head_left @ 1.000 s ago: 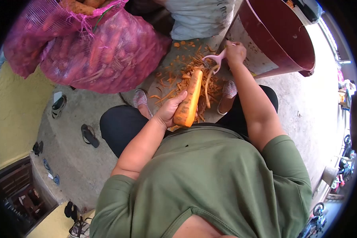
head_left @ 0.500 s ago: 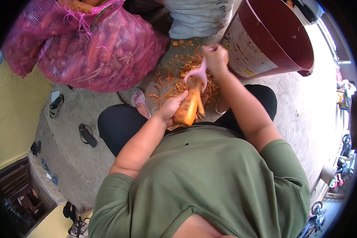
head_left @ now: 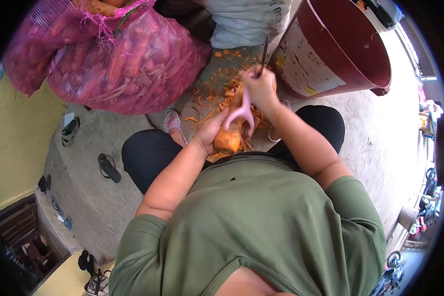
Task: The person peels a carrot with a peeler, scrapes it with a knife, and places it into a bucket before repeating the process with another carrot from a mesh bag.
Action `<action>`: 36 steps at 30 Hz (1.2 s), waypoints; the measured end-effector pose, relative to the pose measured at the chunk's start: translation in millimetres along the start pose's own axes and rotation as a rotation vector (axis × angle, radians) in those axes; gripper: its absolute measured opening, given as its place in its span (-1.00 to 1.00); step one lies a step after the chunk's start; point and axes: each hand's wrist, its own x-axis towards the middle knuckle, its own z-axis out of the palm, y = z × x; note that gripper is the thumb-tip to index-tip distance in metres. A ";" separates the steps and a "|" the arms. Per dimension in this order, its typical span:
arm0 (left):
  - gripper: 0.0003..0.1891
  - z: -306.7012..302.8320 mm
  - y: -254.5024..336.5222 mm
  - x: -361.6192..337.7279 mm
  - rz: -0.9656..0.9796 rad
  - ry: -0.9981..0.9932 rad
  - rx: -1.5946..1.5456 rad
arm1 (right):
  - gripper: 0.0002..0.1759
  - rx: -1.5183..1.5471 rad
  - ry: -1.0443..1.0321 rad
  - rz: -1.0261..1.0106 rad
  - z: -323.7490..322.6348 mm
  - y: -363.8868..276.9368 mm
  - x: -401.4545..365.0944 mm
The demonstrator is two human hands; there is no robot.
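My left hand (head_left: 211, 132) is wrapped round a thick orange carrot (head_left: 227, 142), its blunt end pointing toward my lap. My right hand (head_left: 261, 90) grips a pink Y-shaped peeler (head_left: 245, 109), whose forked head lies over the carrot near my left fingers. A thin dark strip like a knife blade (head_left: 265, 52) also sticks out from the top of my right fist; its lower part is hidden. Orange peelings (head_left: 214, 96) are scattered on the floor beneath and beyond my hands.
A pink mesh sack (head_left: 128, 64) full of carrots leans at the upper left. Beyond the peelings stands a white sack (head_left: 246, 24). A large dark red bucket (head_left: 320, 59) is at the upper right. Loose sandals (head_left: 108, 167) lie on the concrete floor at left.
My right hand has pulled the peeler down along the carrot toward my body. The dark strip above my fist now shows. My left hand keeps its hold, with the carrot slightly shifted.
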 end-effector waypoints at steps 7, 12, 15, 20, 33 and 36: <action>-0.50 -13.4 -3.9 1.8 -0.024 -0.046 -0.035 | -0.67 -0.058 0.378 0.146 -33.1 38.5 82.2; -0.50 2.7 0.3 4.4 0.040 0.035 -0.163 | -0.67 0.279 -0.081 0.129 -10.5 -21.0 -17.5; -0.52 5.3 -3.1 4.4 0.060 0.065 -0.091 | -0.73 0.051 -0.086 -0.060 4.1 -7.2 -22.8; -0.49 -8.3 -9.4 4.4 -0.018 0.032 -0.040 | -0.67 -0.125 0.350 0.177 -21.5 58.5 87.9; -0.47 1.9 -6.4 -1.3 -0.057 0.092 0.050 | -0.68 -0.056 0.189 0.130 -4.2 18.7 41.2; -0.48 -11.6 -11.0 3.0 -0.005 -0.010 0.033 | -0.74 -0.273 0.480 0.162 -30.1 63.8 99.4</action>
